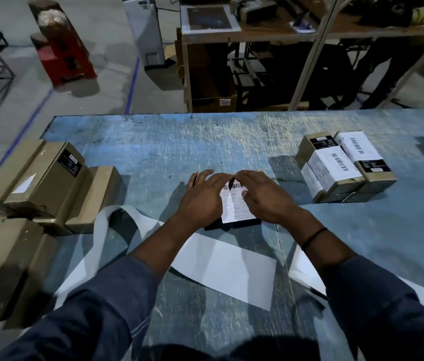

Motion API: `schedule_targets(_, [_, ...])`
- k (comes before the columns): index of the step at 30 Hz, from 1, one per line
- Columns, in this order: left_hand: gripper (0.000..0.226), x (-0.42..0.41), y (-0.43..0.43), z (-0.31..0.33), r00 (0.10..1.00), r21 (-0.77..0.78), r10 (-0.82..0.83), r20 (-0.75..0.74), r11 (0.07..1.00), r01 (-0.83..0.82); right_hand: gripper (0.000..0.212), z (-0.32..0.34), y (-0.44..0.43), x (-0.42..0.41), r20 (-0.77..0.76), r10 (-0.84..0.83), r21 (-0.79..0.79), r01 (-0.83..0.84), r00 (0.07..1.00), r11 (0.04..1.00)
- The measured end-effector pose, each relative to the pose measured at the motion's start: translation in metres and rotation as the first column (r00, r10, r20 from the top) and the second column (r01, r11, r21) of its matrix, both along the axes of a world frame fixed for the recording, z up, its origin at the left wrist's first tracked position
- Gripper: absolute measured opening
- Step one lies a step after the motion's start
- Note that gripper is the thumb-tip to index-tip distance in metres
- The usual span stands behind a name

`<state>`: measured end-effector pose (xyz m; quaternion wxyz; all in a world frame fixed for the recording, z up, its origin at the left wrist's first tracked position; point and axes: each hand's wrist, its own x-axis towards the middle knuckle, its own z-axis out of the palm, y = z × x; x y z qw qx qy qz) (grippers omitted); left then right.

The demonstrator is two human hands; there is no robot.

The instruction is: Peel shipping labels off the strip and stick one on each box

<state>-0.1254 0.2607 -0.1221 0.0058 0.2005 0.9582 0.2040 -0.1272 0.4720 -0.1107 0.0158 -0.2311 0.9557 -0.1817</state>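
A white shipping label with a barcode lies on top of a small box at the middle of the blue table. My left hand and my right hand both press flat on the label, fingers spread, and they hide most of the box. A long white backing strip loops across the table in front of the box. Several unlabelled brown boxes sit at the left. Two labelled boxes stand at the right.
The scratched blue table ends at a far edge, with grey floor beyond. A red crate, a grey upright unit and a wooden shelf rack stand behind. More brown boxes sit at the near left.
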Motion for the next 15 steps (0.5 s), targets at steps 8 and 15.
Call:
schedule_targets(8, [0.066, -0.011, 0.006, -0.006, 0.995, -0.082, 0.079, -0.056, 0.993, -0.083, 0.042, 0.003, 0.007, -0.027, 0.288, 0.028, -0.091, -0.001, 0.957, 0.996])
schedule_targets(15, [0.05, -0.01, -0.023, -0.02, 0.971, -0.099, 0.213, -0.107, 0.97, -0.224, 0.044, 0.004, 0.017, -0.031, 0.277, -0.036, 0.078, 0.014, 0.96, 0.997])
